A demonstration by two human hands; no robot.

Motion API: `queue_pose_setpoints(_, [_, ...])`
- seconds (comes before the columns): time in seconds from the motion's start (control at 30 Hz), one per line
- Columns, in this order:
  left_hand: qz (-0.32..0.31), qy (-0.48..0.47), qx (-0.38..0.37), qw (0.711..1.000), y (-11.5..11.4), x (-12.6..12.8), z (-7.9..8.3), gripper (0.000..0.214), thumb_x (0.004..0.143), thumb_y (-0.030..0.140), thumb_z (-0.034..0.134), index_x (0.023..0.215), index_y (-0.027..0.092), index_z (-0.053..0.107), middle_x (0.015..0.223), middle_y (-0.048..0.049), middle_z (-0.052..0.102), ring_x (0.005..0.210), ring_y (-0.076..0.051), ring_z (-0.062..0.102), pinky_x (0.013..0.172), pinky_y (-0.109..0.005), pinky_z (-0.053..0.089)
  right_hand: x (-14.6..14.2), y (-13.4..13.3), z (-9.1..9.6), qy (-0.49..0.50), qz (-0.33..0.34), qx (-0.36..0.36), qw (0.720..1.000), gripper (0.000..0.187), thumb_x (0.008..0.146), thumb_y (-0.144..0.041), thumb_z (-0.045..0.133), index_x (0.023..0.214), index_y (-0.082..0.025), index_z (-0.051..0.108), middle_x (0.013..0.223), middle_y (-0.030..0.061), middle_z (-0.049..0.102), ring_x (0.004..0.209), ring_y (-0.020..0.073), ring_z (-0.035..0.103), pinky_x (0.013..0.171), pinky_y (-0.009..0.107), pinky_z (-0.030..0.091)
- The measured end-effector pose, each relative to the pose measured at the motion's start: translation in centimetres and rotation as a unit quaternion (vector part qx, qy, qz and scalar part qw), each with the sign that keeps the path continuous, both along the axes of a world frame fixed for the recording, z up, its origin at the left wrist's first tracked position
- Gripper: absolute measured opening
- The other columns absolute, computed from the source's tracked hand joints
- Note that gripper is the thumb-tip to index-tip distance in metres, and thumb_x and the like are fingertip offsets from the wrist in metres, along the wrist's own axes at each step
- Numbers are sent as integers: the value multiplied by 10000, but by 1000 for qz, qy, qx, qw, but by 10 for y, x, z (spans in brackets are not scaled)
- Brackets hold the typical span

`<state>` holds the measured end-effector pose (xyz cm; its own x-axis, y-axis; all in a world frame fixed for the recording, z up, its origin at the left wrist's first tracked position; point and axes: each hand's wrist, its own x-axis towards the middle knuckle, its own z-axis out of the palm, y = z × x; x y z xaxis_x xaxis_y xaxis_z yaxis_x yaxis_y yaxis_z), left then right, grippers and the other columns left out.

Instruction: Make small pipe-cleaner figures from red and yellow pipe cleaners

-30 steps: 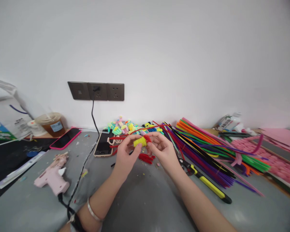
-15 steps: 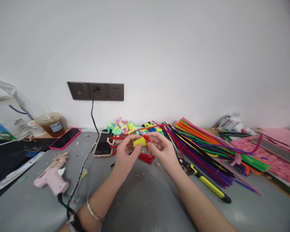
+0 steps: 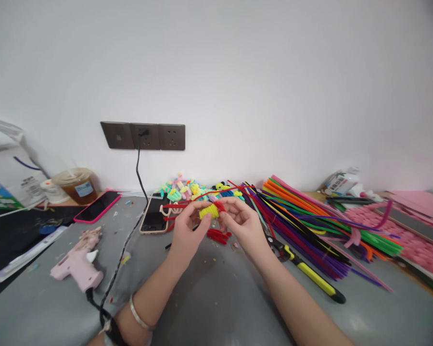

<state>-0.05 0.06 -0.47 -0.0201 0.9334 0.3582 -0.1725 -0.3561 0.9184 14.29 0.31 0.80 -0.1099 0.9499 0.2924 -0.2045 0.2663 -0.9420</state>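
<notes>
Between my two hands is a yellow coil of pipe cleaner (image 3: pixel 209 211) with a red pipe cleaner piece (image 3: pixel 220 206) at its right end. My left hand (image 3: pixel 189 223) pinches the yellow coil between thumb and fingers. The fingers of my right hand (image 3: pixel 240 220) close on the red end; their tips partly hide it. A long red strand arches above the hands. Below them, on the grey table, lies a bundle of short red pipe cleaner pieces (image 3: pixel 218 235). Other red pieces stick out behind my left hand, near a phone (image 3: pixel 154 215).
A pink glue gun (image 3: pixel 77 269) with a black cord lies at left. Yellow-black pliers (image 3: pixel 313 278) and a spread of coloured pipe cleaners (image 3: pixel 303 226) lie right. Small pastel pieces (image 3: pixel 184 190) are heaped against the wall. A drink cup (image 3: pixel 77 185) and pink-cased phone (image 3: pixel 97 206) stand back left.
</notes>
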Motion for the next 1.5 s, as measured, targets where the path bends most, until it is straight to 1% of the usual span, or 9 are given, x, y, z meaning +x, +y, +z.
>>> queue_pose_setpoints(0.3, [2,5,3,1000,1,0,0,229,776,305,698,955,164,673,915,-70,712,760,-159,655,674,-248,545,0,0,0,6,0,-13,1000,291,750,-347,744,948,-186,603,671,-31,603,476,71,513,449,193,478])
queue_pose_setpoints(0.47, [10,15,19,1000,1,0,-2,201,789,280,675,957,170,670,918,-67,718,777,-165,659,663,-243,530,0,0,0,5,1,-12,1000,298,746,-356,746,945,-186,602,663,-34,595,483,74,514,456,194,480])
queue_pose_setpoints(0.7, [11,22,20,1000,1,0,-1,197,785,273,663,953,171,665,876,-55,718,708,-150,642,623,-238,515,0,0,0,2,-1,-14,1000,304,742,-369,744,941,-192,598,660,-36,589,475,82,511,453,208,476])
queue_pose_setpoints(0.93, [12,26,14,1000,0,0,1,219,770,298,683,943,167,661,895,-66,716,768,-171,659,656,-251,521,-1,-1,0,2,1,-14,1000,298,747,-371,741,943,-199,597,677,-33,588,494,87,512,461,211,479])
queue_pose_setpoints(1.07, [1,29,13,999,0,0,0,217,794,291,664,978,175,658,948,-74,718,829,-187,669,685,-262,526,-2,-1,0,7,-3,-13,1000,294,744,-372,743,931,-203,593,694,-26,596,502,88,516,457,210,472])
queue_pose_setpoints(1.17, [8,43,21,999,-1,0,-1,209,807,272,651,995,180,657,943,-65,712,829,-186,666,703,-266,524,-2,-1,0,3,-1,-12,1000,289,742,-367,743,922,-207,584,686,-29,591,495,89,515,459,216,467])
queue_pose_setpoints(1.23, [22,58,29,998,-1,0,-2,192,810,243,642,991,179,653,940,-60,709,842,-184,662,745,-273,523,-3,-1,0,-3,3,-8,1000,278,744,-351,738,920,-209,577,682,-32,588,497,89,513,466,218,462])
queue_pose_setpoints(1.33, [41,91,43,994,-2,0,-1,183,801,204,637,982,181,647,944,-52,709,876,-184,655,797,-279,511,-3,-1,-1,-15,-4,8,1000,256,745,-305,728,926,-209,574,738,-16,608,540,95,531,484,216,450])
queue_pose_setpoints(1.5, [51,119,47,990,-2,0,-1,186,793,181,625,979,180,635,934,-43,705,862,-178,647,800,-280,500,-5,-3,-1,-36,-15,30,999,238,733,-210,700,946,-208,594,790,-6,618,603,102,563,521,207,442])
